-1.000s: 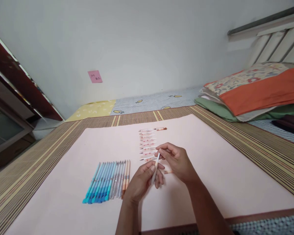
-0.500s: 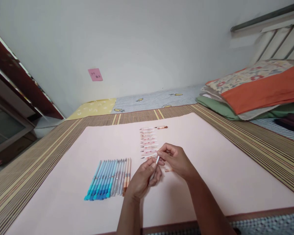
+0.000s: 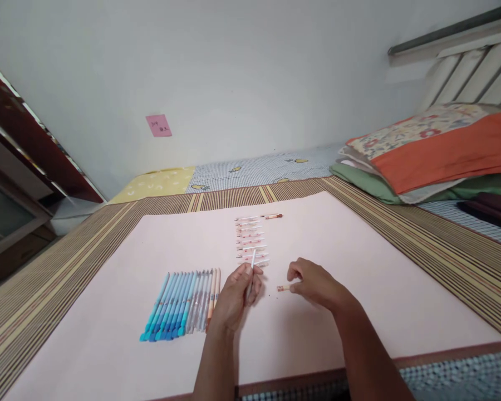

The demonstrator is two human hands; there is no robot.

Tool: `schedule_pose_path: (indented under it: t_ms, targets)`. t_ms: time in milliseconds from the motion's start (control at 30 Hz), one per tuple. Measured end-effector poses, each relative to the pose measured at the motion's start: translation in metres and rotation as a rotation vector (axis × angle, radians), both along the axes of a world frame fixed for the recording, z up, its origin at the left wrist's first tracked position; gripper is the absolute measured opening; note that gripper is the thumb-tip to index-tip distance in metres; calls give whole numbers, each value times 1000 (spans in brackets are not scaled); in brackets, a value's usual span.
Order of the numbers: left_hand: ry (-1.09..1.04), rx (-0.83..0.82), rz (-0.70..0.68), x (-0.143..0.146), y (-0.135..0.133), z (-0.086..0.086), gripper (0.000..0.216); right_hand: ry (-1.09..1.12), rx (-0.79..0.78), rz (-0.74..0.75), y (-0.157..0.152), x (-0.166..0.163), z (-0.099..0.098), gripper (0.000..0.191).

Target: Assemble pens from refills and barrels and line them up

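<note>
My left hand (image 3: 237, 294) is closed round a thin white pen refill (image 3: 252, 264) that sticks up and away from the fingers. My right hand (image 3: 313, 284) rests low on the pink sheet (image 3: 359, 289), its fingertips pinching a small orange pen cap (image 3: 283, 288) lying there. Just beyond both hands is a column of several pale pen barrels and refills (image 3: 250, 240), with an orange-tipped piece (image 3: 273, 216) at its far end. A tight row of blue, clear and orange pens (image 3: 183, 303) lies to the left of my left hand.
The pink sheet lies on a striped woven mat (image 3: 67, 245) over a bed. Folded quilts and a pillow (image 3: 434, 150) are stacked at the right. A dark wooden cabinet (image 3: 16, 167) stands at the left, and a pink note (image 3: 158, 125) is stuck on the wall.
My hands have separated. The right hand let go of the refill's tip and dropped to the orange cap on the sheet. The left hand keeps the refill and has shifted slightly left.
</note>
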State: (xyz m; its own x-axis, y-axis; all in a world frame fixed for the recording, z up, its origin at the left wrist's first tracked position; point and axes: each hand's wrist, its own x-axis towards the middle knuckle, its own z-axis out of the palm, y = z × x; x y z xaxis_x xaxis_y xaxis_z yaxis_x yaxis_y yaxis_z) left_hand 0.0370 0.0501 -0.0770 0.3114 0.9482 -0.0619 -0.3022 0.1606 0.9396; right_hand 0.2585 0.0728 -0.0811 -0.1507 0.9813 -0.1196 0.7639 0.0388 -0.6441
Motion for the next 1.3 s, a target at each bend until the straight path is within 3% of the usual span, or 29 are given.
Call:
schedule_pose_path:
  t_ms: [100,367,500,633,800,900,1133,1300]
  targets:
    - [18,-20,34,1,0,0,42,-91,-38,26,0,-3,-5,14]
    - [132,-52,86,4,4,-6,43,42,3,11,3,0,-9,10]
    - [159,-27,155,6,6,-10,41,388,56,-14,0,-10,0,9]
    - [116,37,249,6,7,-11,40,780,-37,88,-1,-38,6,22]
    - [-17,37,324,3,8,-10,39,954,-105,99,-1,-64,5,32]
    - [4,65,297,2,7,-9,38,1040,-118,88,-3,-72,8,36]
    - [92,143,262,-2,5,-11,33,1094,-112,-15,-3,-83,7,42]
    - [-31,101,274,0,5,-10,29,917,-25,31,-1,-70,9,25]
